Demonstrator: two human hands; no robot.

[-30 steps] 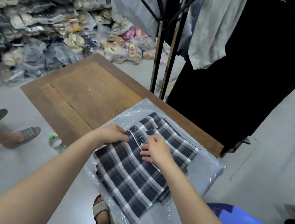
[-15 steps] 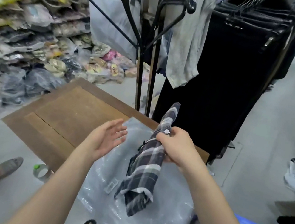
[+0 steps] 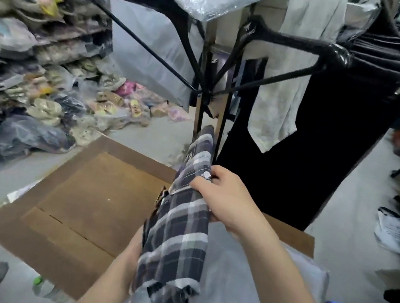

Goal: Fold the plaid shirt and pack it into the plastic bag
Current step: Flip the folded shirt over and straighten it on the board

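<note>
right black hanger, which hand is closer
Right. The right hand grips the plaid shirt high up, below the black hanger; the left hand sits lower, at the shirt's bottom.

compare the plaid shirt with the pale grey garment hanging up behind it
The plaid shirt is dark and checked; the grey garment is plain and pale. The plaid shirt is folded into a narrow bundle and gripped by the right hand; the grey garment hangs loose and unfolded, untouched. Both are clothing.

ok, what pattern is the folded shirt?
The shirt is dark navy plaid with white and grey stripes; head view.
</note>
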